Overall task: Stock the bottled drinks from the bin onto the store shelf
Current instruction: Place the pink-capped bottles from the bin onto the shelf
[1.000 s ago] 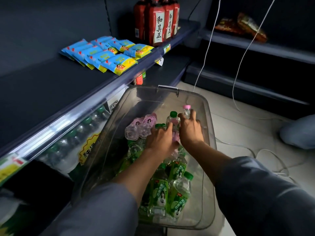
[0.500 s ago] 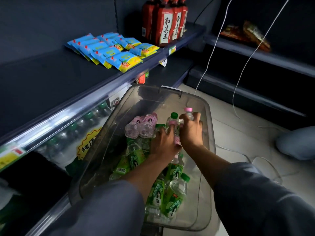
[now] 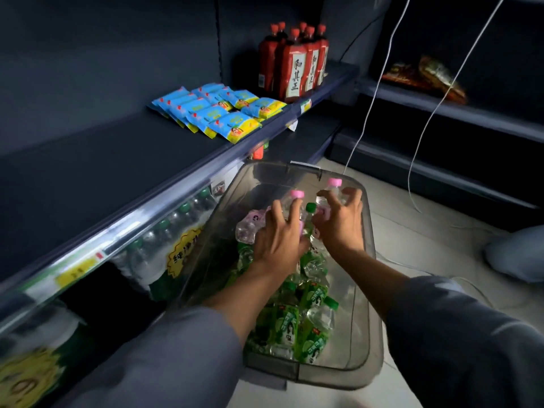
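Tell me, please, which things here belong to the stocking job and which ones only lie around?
Belong to the job:
left hand, gripping a pink-capped bottle
right hand, gripping another pink-capped bottle
green-labelled bottles
clear bin
shelf

Only lying around:
blue snack packets
red bottles
white cables

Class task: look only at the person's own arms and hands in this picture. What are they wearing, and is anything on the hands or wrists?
Both arms wear loose grey-blue long sleeves, pushed up so the forearms are bare. The left hand and right hand are bare: no gloves, and no watch, ring or band shows. The sleeves look plain, with no visible markings.
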`<act>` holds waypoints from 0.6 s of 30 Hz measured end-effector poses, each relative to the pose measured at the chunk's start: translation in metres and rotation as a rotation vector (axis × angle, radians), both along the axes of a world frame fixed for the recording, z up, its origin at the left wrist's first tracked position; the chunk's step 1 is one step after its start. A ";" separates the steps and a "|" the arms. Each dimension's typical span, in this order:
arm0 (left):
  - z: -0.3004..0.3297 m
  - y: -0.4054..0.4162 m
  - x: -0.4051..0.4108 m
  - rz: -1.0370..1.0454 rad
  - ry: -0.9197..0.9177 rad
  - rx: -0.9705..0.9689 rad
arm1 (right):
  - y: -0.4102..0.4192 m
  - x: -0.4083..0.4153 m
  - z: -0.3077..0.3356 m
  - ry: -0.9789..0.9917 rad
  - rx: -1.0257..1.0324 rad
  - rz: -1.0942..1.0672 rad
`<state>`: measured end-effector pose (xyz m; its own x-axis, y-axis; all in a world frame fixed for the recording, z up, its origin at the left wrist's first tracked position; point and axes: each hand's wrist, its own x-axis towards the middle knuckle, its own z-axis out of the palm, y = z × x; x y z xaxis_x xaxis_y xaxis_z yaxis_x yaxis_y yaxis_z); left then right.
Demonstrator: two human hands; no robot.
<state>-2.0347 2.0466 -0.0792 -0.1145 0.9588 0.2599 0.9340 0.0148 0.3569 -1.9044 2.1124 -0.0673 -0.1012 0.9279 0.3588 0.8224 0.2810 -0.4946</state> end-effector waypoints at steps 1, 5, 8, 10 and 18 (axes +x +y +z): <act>0.009 -0.007 -0.005 0.000 0.021 0.001 | -0.004 0.001 0.006 0.000 0.028 0.026; 0.044 -0.037 -0.035 0.023 0.100 0.103 | -0.024 -0.003 0.036 0.028 0.084 0.132; 0.071 -0.063 -0.066 0.058 0.163 0.169 | -0.048 -0.021 0.057 0.068 0.108 0.205; 0.090 -0.083 -0.084 0.112 0.165 0.184 | -0.068 -0.040 0.069 0.104 0.138 0.245; 0.161 -0.184 -0.153 0.275 0.112 0.270 | -0.162 -0.131 0.123 0.207 0.211 0.421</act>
<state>-2.1881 1.8626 0.0821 -0.3145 0.7915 0.5241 0.9414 0.1894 0.2789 -2.0358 1.9502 0.0558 -0.3571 0.7273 0.5860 0.5072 0.6779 -0.5322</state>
